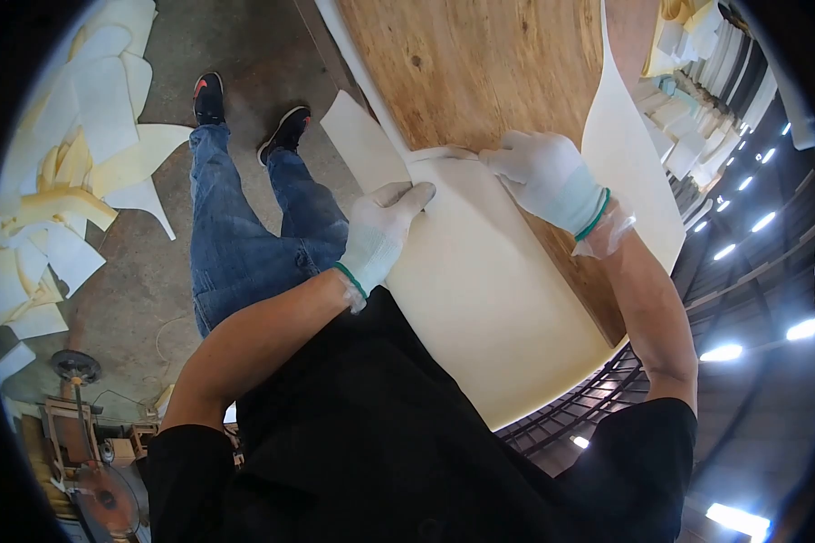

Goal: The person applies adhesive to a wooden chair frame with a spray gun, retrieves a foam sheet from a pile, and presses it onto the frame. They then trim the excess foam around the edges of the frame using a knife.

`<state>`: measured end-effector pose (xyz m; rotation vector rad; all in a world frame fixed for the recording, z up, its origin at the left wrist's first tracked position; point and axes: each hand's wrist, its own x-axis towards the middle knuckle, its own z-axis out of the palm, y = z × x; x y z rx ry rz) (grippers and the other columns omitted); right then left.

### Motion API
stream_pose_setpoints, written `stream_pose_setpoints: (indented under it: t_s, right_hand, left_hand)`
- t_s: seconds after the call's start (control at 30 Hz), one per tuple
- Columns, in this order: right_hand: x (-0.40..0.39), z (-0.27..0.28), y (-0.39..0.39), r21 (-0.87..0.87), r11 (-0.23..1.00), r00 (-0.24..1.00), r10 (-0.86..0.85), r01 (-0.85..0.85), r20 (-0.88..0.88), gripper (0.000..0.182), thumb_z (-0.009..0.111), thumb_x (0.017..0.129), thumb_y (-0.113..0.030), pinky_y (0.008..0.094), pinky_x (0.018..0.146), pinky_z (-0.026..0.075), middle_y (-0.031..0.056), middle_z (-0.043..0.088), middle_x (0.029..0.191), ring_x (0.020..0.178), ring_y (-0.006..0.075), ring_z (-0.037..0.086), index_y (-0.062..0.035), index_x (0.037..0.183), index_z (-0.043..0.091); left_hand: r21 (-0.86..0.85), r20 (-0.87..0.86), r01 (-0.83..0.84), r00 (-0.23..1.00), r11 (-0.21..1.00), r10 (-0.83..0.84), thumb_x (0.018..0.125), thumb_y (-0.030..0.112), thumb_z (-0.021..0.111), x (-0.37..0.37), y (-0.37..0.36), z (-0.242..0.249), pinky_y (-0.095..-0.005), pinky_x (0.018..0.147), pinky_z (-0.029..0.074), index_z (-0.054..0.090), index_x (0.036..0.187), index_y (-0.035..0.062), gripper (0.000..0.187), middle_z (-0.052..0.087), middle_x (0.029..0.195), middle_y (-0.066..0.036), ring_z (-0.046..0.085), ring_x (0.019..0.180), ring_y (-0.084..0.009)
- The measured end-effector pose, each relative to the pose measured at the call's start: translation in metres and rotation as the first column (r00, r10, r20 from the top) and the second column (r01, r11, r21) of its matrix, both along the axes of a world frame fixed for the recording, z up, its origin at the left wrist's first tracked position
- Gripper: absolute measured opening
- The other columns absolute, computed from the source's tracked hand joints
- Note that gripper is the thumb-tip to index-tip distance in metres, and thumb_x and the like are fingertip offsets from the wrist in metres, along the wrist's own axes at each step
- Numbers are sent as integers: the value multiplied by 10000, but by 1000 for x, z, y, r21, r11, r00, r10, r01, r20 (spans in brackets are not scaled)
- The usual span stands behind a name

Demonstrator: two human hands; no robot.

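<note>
A wide cream foam sheet [503, 299] lies partly over a wooden board [480, 72] with brown grain and knots. My left hand [382, 226], in a white knit glove with a green cuff, grips the sheet's near edge, thumb on top. A narrower foam strip [358, 136] extends beyond that hand past the board's side. My right hand [545, 181], gloved alike, is closed at the sheet's far edge, where a thin lip of foam is lifted. Its fingertips are partly hidden, but they pinch that edge.
More white foam [634, 158] runs along the board's right side. Foam offcuts [72, 172] are heaped on the concrete floor [167, 281] at left. A fan [109, 498] stands lower left. Stacked foam pieces [697, 127] are at upper right, and a dark metal grid [598, 389] borders the sheet.
</note>
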<state>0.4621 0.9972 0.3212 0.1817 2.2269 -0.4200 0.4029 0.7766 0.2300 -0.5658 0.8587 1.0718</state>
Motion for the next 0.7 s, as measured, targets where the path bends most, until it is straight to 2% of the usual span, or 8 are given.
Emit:
stream_pose_setpoints:
  t_s: [0.03, 0.1, 0.2, 0.3, 0.5, 0.7]
  right_hand:
    - [1, 1, 1, 3, 1000, 1000, -2, 2, 1, 104, 596, 828, -145, 427, 603, 514, 73, 593, 801, 745, 302, 640, -141, 890, 679]
    - [4, 4, 3, -24, 1000, 998, -15, 13, -66, 175, 647, 833, -113, 411, 573, 489, 69, 576, 761, 688, 292, 614, -148, 994, 708]
    - [5, 9, 3, -14, 999, 999, -46, 46, -23, 166, 643, 834, -106, 409, 576, 493, 72, 579, 759, 691, 296, 615, -145, 981, 710]
    - [11, 9, 1, 4, 997, 996, -83, 83, -12, 154, 645, 827, -100, 409, 576, 496, 77, 580, 755, 681, 301, 615, -144, 960, 711]
    - [11, 17, -4, 7, 990, 990, -142, 143, -19, 148, 650, 817, -98, 411, 567, 498, 80, 588, 747, 651, 306, 613, -150, 940, 716]
    - [12, 23, -12, 75, 977, 978, -203, 200, 35, 112, 666, 808, -129, 412, 568, 505, 89, 585, 721, 651, 314, 617, -154, 899, 724]
  left_hand:
    - [3, 1, 2, 1000, 1000, -2, 910, 238, 711, -1, 0, 0, -236, 677, 510, 696, 1051, -45, 316, 699, 895, -59, 641, 763, -103]
    - [-1, 74, -30, 997, 1000, 30, 908, 238, 714, -1, -1, 1, -234, 678, 507, 696, 1049, -47, 318, 697, 898, -53, 636, 766, -96]
    - [-3, 28, -28, 999, 1000, 28, 909, 233, 714, 3, 0, -1, -230, 685, 506, 694, 1048, -45, 311, 695, 897, -50, 635, 764, -93]
    - [-9, 80, -11, 997, 1000, 12, 912, 226, 712, 2, -1, -1, -227, 698, 508, 694, 1050, -42, 302, 696, 904, -49, 636, 770, -95]
    - [2, 74, -15, 997, 1000, 15, 916, 237, 716, -6, 1, 5, -224, 675, 501, 681, 1058, -40, 314, 664, 885, -32, 620, 745, -85]
    - [0, 83, 6, 997, 1000, -6, 910, 220, 718, -3, 0, -2, -232, 703, 510, 691, 1051, -52, 308, 693, 906, -56, 636, 778, -102]
